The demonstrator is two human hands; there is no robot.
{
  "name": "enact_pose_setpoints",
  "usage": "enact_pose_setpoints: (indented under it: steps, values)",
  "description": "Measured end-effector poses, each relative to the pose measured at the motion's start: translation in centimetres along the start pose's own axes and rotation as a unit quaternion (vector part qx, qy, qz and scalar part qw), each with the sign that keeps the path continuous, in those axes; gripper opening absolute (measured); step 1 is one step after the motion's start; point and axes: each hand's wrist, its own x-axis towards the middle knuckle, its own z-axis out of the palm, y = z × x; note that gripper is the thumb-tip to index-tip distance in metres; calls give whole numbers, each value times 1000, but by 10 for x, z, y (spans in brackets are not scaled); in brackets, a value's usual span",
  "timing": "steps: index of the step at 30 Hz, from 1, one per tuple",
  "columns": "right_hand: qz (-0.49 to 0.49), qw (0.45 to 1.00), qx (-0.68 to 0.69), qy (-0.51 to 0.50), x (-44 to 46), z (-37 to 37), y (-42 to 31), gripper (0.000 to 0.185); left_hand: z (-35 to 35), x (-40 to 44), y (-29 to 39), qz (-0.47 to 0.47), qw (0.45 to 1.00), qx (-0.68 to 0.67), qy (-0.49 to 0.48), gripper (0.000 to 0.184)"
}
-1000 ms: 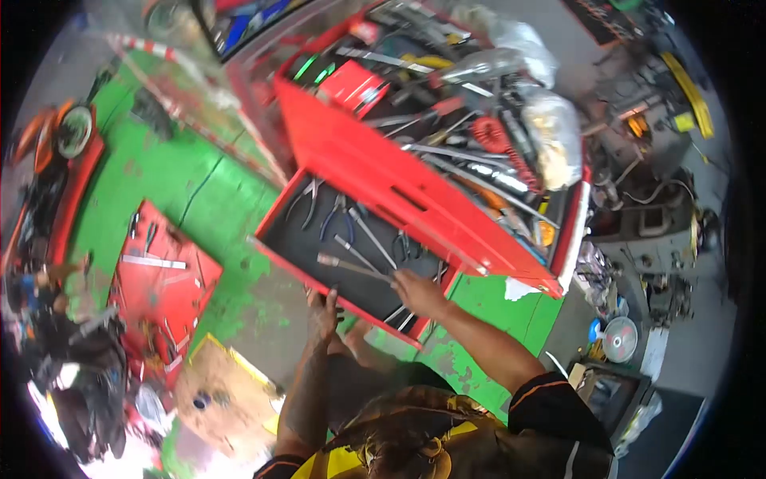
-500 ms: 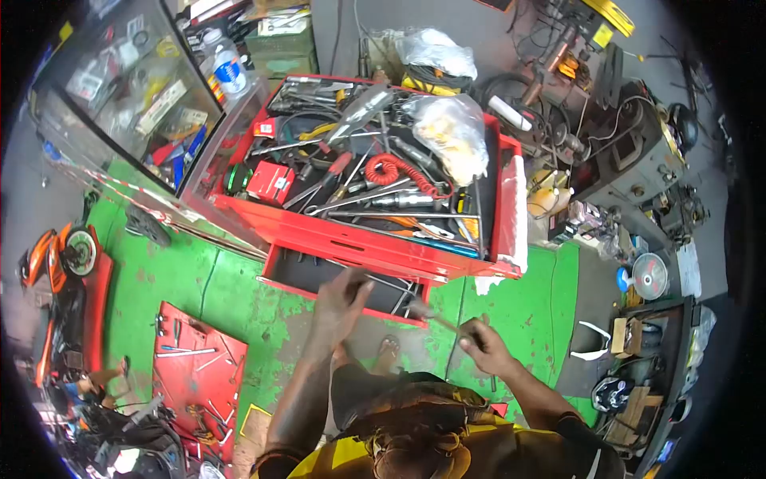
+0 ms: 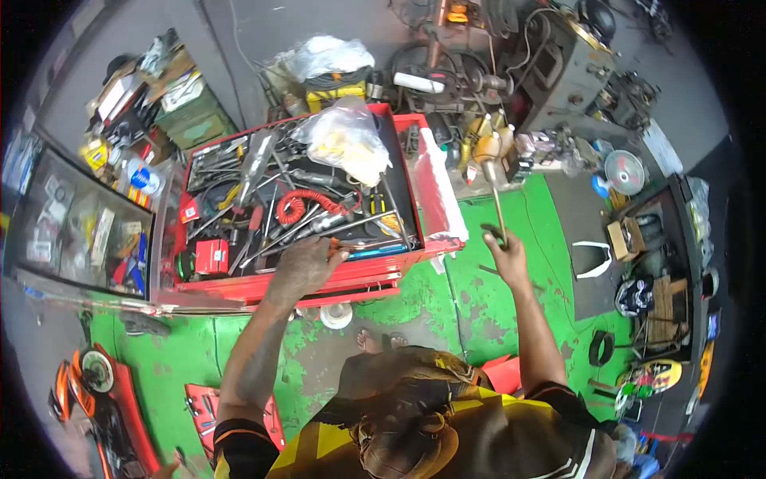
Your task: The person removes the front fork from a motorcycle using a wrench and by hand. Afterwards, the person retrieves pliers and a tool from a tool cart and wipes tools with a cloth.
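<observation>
My left hand [image 3: 307, 267] is over the front rim of the red tool chest [image 3: 279, 284], fingers loosely stretched and thumb apart, close to some orange-handled tools [image 3: 345, 243] in the top tray. Its far fingertips are hard to make out. In my right hand [image 3: 508, 257], to the right of the chest, is a long thin metal tool [image 3: 498, 203] held upright, with a wider head at the far end; its exact kind is unclear. A red coiled cord [image 3: 294, 206], a red box [image 3: 211, 255] and a plastic bag [image 3: 347, 144] lie among the tray's wrenches and pliers.
Left of the chest is a glass-sided cabinet [image 3: 80, 223]. Machinery [image 3: 550, 72] and bottles [image 3: 488, 144] stand behind on the right. A fan [image 3: 624, 172] and a shelf [image 3: 678, 271] line the right side. An orange motorcycle [image 3: 76, 383] is at lower left, near a red tool-covered panel [image 3: 203, 415].
The view has swung right and closer to the chest. The lower drawer, pulled out before, now looks pushed in. My left hand has reached the chest's rim; my right hand has raised its tool.
</observation>
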Motion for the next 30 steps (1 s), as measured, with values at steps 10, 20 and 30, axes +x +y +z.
enact_pose_setpoints:
  steps: [10, 20, 30]
  values:
    - [83, 973, -23, -214, 48, 11, 31, 29, -106, 45, -4, 20, 990, 62, -127, 43]
    - [-25, 958, 74, -277, 150, -1, 2, 24, -76, 53, 10, -135, 873, -289, 368, 30]
    - [77, 855, 268, -438, 191, 17, 40, 19, 41, 137, 172, -263, 763, -582, 101, 23]
